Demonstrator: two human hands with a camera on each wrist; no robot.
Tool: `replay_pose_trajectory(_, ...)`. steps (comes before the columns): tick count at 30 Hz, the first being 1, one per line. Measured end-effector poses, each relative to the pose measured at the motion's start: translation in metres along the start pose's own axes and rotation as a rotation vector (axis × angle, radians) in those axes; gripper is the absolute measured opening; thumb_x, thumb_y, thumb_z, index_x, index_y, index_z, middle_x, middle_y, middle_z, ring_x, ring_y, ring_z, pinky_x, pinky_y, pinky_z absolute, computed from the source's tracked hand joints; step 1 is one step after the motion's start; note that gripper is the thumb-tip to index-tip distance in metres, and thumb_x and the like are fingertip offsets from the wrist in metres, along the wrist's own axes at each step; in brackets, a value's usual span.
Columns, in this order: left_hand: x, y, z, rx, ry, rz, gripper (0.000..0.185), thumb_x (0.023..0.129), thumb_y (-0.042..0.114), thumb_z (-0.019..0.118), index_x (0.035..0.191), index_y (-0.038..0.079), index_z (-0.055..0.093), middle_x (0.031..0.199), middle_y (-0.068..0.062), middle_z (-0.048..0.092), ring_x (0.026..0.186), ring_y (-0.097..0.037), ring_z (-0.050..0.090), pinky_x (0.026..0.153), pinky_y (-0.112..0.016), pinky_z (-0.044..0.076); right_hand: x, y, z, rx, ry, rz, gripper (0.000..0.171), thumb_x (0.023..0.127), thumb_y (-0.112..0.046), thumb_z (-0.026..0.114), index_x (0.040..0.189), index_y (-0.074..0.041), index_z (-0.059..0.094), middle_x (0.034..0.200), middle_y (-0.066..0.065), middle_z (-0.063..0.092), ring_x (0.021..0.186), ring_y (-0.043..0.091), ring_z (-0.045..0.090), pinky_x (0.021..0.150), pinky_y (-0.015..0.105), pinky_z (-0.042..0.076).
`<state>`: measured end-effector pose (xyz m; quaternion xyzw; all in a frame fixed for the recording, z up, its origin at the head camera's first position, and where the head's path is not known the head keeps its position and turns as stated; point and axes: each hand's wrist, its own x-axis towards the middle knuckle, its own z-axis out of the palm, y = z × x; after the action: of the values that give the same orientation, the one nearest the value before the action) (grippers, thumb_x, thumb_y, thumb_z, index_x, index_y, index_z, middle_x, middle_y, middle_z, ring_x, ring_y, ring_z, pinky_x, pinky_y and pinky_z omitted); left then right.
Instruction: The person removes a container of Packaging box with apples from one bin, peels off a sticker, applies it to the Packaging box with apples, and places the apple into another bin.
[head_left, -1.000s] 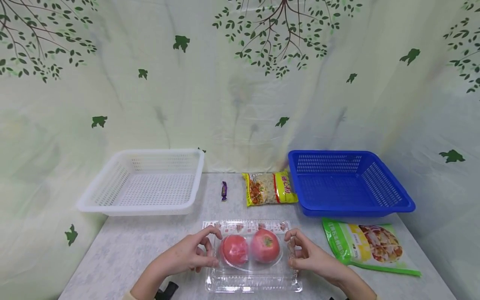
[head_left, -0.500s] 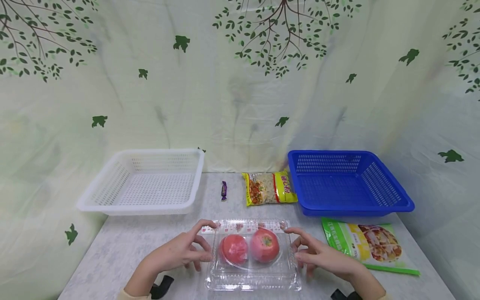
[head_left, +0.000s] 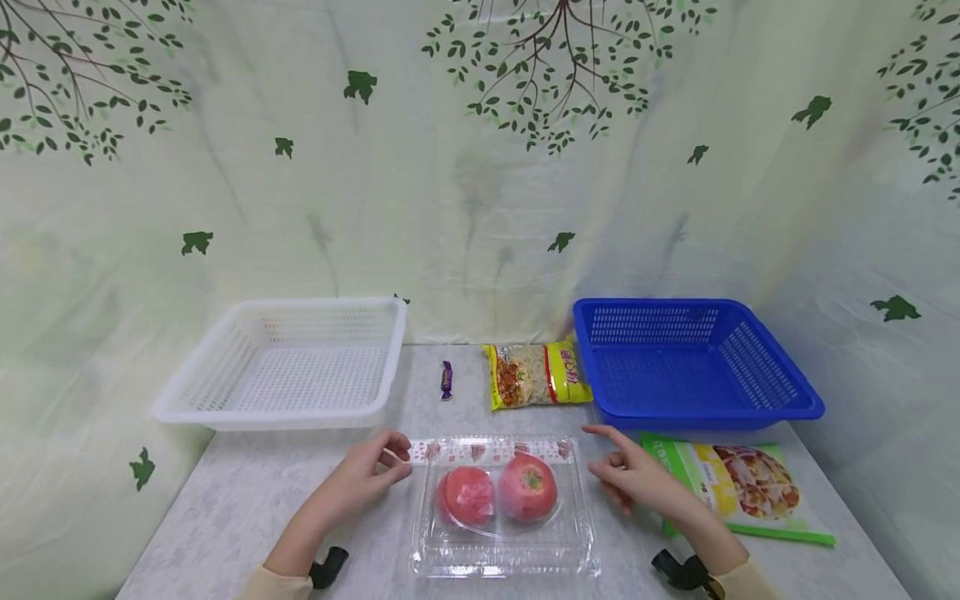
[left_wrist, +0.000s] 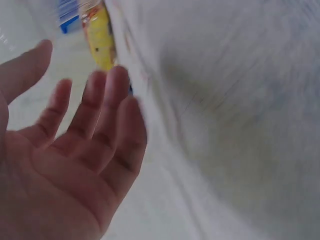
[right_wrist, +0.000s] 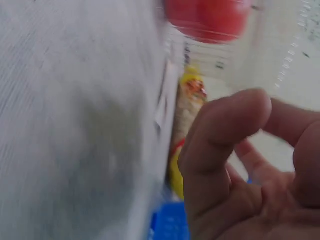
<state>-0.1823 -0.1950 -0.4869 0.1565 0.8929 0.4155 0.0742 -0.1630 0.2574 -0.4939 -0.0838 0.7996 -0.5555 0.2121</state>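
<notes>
A clear plastic clamshell box (head_left: pixel 504 557) lies closed on the table in front of me. Two red apples (head_left: pixel 529 487) show through its lid, and a printed paper strip (head_left: pixel 450 452) runs along its far side. My left hand (head_left: pixel 366 472) hovers just left of the box, its fingers loosely bent and holding nothing; the left wrist view shows a bare palm. On the other side, my right hand (head_left: pixel 636 475) is apart from the box, index finger reaching forward, the other fingers curved. Nothing sits between the right fingers in the right wrist view.
A white basket (head_left: pixel 281 421) stands at the back left and a blue basket (head_left: pixel 705 417) at the back right. Between them lie a purple-wrapped candy (head_left: pixel 447 381) and a yellow food bag (head_left: pixel 537 375). A green food bag (head_left: pixel 750 492) lies to the right, near my right forearm.
Both hands have let go of the box's sides and drawn apart, left hand to the left and right hand to the right. The box has stayed about where it was.
</notes>
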Motion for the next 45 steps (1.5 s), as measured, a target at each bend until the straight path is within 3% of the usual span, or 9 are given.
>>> replay_pose_trajectory(6, 0.015, 0.001, 0.017, 0.134, 0.122, -0.074, 0.039, 0.091, 0.011, 0.081, 0.127, 0.005, 0.065, 0.118, -0.011, 0.068, 0.082, -0.008, 0.064, 0.073, -0.025, 0.054, 0.028, 0.008, 0.012, -0.072, 0.059, 0.015, 0.063, 0.104, -0.015, 0.063, 0.162, -0.013, 0.038, 0.064, 0.001, 0.059, 0.044, 0.011, 0.051, 0.042, 0.025, 0.045)
replay_pose_trajectory(11, 0.026, -0.005, 0.02, 0.242, 0.16, -0.092, 0.042, 0.089, 0.016, 0.084, 0.127, 0.007, 0.067, 0.122, -0.01, 0.068, 0.078, -0.01, 0.058, 0.069, -0.029, 0.051, 0.044, 0.012, 0.017, -0.135, 0.096, 0.022, 0.056, 0.104, -0.013, 0.062, 0.157, -0.01, 0.046, 0.062, 0.003, 0.06, 0.041, 0.01, 0.052, 0.04, 0.027, 0.045)
replay_pose_trajectory(15, 0.03, -0.011, 0.018, 0.297, 0.174, -0.114, 0.045, 0.087, 0.02, 0.085, 0.126, 0.006, 0.069, 0.124, -0.011, 0.068, 0.093, -0.021, 0.067, 0.083, -0.042, 0.058, 0.05, 0.012, 0.019, -0.164, 0.131, 0.051, 0.051, 0.101, -0.01, 0.062, 0.151, -0.009, 0.052, 0.059, 0.002, 0.059, 0.039, 0.01, 0.049, 0.039, 0.026, 0.043)
replay_pose_trajectory(19, 0.031, -0.014, 0.018, 0.334, 0.178, -0.125, 0.044, 0.085, 0.021, 0.087, 0.122, 0.005, 0.07, 0.124, -0.012, 0.068, 0.115, -0.034, 0.068, 0.103, -0.054, 0.055, 0.052, 0.011, 0.022, -0.206, 0.183, 0.093, 0.05, 0.094, -0.004, 0.062, 0.143, -0.014, 0.059, 0.057, 0.002, 0.059, 0.038, 0.009, 0.047, 0.037, 0.024, 0.039)
replay_pose_trajectory(23, 0.032, -0.014, 0.018, 0.338, 0.167, -0.147, 0.041, 0.085, 0.022, 0.088, 0.118, 0.006, 0.071, 0.117, -0.01, 0.068, 0.109, -0.032, 0.069, 0.098, -0.053, 0.056, 0.052, 0.01, 0.025, -0.234, 0.223, 0.111, 0.052, 0.089, 0.001, 0.061, 0.138, -0.016, 0.063, 0.056, 0.004, 0.059, 0.036, 0.01, 0.047, 0.036, 0.025, 0.039)
replay_pose_trajectory(26, 0.032, -0.013, 0.019, 0.317, 0.151, -0.19, 0.038, 0.085, 0.021, 0.087, 0.116, 0.007, 0.071, 0.104, -0.006, 0.067, 0.093, -0.023, 0.065, 0.084, -0.045, 0.057, 0.052, 0.01, 0.026, -0.242, 0.235, 0.116, 0.053, 0.087, 0.004, 0.06, 0.136, -0.015, 0.063, 0.056, 0.005, 0.059, 0.036, 0.011, 0.046, 0.036, 0.026, 0.04)
replay_pose_trajectory(30, 0.033, -0.012, 0.018, 0.273, 0.139, -0.224, 0.035, 0.084, 0.018, 0.087, 0.113, 0.007, 0.07, 0.09, -0.003, 0.062, 0.08, -0.018, 0.055, 0.071, -0.035, 0.047, 0.052, 0.011, 0.027, -0.251, 0.236, 0.11, 0.052, 0.087, 0.004, 0.059, 0.135, -0.014, 0.063, 0.055, 0.004, 0.059, 0.035, 0.01, 0.046, 0.036, 0.025, 0.039)
replay_pose_trajectory(41, 0.032, -0.012, 0.018, 0.262, 0.145, -0.19, 0.026, 0.084, 0.018, 0.087, 0.102, 0.01, 0.071, 0.085, -0.002, 0.06, 0.076, -0.016, 0.052, 0.069, -0.033, 0.044, 0.053, 0.016, 0.028, -0.283, 0.249, 0.048, 0.037, 0.093, 0.0, 0.063, 0.128, -0.009, 0.065, 0.053, 0.003, 0.056, 0.034, 0.009, 0.044, 0.035, 0.024, 0.036)
replay_pose_trajectory(45, 0.03, -0.013, 0.019, 0.245, 0.151, -0.186, 0.023, 0.084, 0.02, 0.087, 0.097, 0.012, 0.071, 0.084, -0.001, 0.06, 0.077, -0.015, 0.052, 0.07, -0.031, 0.043, 0.056, 0.016, 0.029, -0.348, 0.32, -0.031, 0.033, 0.088, 0.001, 0.064, 0.117, -0.011, 0.071, 0.064, -0.003, 0.053, 0.053, 0.008, 0.047, 0.05, 0.023, 0.037)
